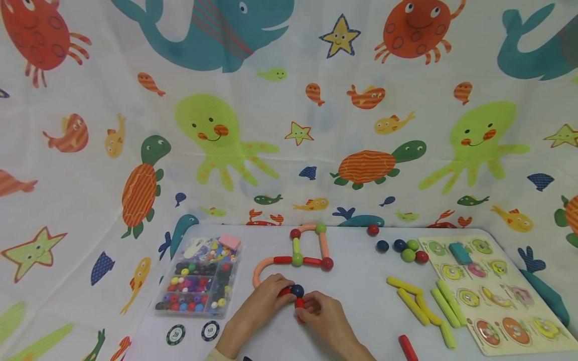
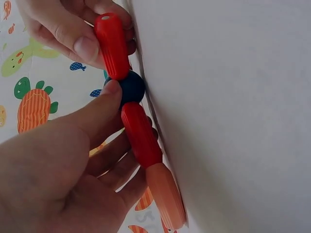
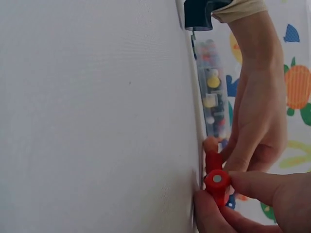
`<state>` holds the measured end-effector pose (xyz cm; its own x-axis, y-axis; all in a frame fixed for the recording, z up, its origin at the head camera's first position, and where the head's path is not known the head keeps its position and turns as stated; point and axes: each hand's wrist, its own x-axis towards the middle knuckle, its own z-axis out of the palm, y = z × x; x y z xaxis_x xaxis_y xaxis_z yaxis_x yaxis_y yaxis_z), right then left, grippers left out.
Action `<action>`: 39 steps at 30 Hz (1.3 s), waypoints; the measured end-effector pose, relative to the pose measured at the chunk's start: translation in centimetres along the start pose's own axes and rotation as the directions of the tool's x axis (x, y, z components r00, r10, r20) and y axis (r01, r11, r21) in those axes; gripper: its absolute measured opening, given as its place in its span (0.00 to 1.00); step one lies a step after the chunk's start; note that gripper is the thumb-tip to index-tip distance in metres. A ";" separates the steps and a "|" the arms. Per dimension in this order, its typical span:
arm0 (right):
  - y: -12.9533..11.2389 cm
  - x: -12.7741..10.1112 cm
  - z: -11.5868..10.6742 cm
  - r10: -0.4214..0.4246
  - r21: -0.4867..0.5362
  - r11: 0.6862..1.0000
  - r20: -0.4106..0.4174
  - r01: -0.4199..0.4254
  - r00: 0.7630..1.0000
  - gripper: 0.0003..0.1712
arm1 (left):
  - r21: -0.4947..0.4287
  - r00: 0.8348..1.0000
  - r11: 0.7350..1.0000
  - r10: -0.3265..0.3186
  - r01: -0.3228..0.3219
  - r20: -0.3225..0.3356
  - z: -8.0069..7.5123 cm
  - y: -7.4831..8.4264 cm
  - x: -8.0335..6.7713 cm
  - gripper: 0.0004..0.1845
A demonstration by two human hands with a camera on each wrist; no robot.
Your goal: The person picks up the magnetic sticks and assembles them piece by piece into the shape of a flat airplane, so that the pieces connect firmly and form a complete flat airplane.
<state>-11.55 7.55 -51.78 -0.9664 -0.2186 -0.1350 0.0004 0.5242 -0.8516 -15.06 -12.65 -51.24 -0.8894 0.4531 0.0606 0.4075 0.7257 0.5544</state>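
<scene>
My left hand (image 1: 271,296) holds a red magnetic stick (image 2: 141,133) and a dark blue ball (image 1: 297,291), its thumb resting on the ball in the left wrist view. An orange stick (image 2: 166,196) continues from the far end of that red stick. My right hand (image 1: 322,316) pinches a second red stick (image 2: 112,46) between thumb and fingers, one end against the blue ball. Its free end, with a silver dot, faces the camera in the right wrist view. Just beyond the hands lies a frame of sticks with a green ball (image 1: 297,259) and red ball (image 1: 327,263) at corners.
A divided bead box (image 1: 198,281) is on the left, two round chips (image 1: 176,334) before it. To the right lie several yellow sticks (image 1: 412,306), green sticks (image 1: 447,306), loose balls (image 1: 408,255), a red stick (image 1: 408,347) and a picture puzzle board (image 1: 492,296).
</scene>
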 end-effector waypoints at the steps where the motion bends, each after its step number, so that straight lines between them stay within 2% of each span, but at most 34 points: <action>1: 0.0 0.0 0.0 -0.009 -0.001 1.000 -0.002 0.009 1.000 0.18 | 0.000 1.000 1.000 0.004 -0.004 0.002 0.0 0.0 0.0 0.17; 6: 0.0 -0.1 0.3 -0.032 -0.005 0.999 -0.018 0.032 0.999 0.17 | 0.008 1.000 1.000 0.019 -0.019 0.006 -0.1 0.0 0.0 0.18; 13: -0.3 0.1 0.4 0.017 0.006 1.000 -0.015 -0.017 1.000 0.19 | 0.016 1.000 1.000 0.017 -0.017 0.004 -0.1 0.1 0.0 0.18; 18: -0.1 0.3 -0.5 0.009 -0.005 1.000 -0.013 -0.010 1.000 0.18 | 0.021 1.000 1.000 0.008 -0.008 0.001 -0.2 0.0 -0.1 0.19; 20: 0.1 0.5 -1.3 0.009 -0.018 1.000 -0.038 -0.009 0.999 0.18 | 0.014 1.000 1.000 0.003 -0.003 -0.002 -0.2 -0.1 -0.2 0.19; 23: 0.6 1.2 -3.3 0.020 -0.039 0.999 -0.139 -0.025 0.990 0.19 | -0.003 1.000 1.000 -0.001 0.001 -0.029 -0.2 -0.1 -0.4 0.18; 26: 1.3 2.1 -6.0 0.019 -0.060 0.998 -0.282 -0.037 0.959 0.19 | -0.017 0.997 1.000 -0.006 0.005 -0.071 -0.5 -0.1 -0.7 0.17; 31: 3.3 3.8 -11.2 -0.008 -0.071 0.997 -0.473 -0.029 0.881 0.18 | -0.030 0.994 0.999 -0.044 0.041 -0.101 -1.2 0.0 -1.0 0.15; 36: 5.7 5.6 -15.0 0.039 -0.021 0.998 -0.592 -0.064 0.805 0.20 | -0.071 0.995 0.996 -0.064 0.059 -0.078 -1.7 0.4 -0.8 0.14; 39: 6.8 6.4 -16.2 0.079 0.003 0.995 -0.614 -0.097 0.786 0.23 | -0.114 0.996 0.991 -0.072 0.066 -0.047 -1.7 0.5 -0.7 0.14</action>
<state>-21.91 23.08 -50.19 -0.9169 0.3746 0.1375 0.0953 0.5402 -0.8361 -14.58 -13.50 -49.55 -0.9252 0.3749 0.0591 0.3213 0.6907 0.6478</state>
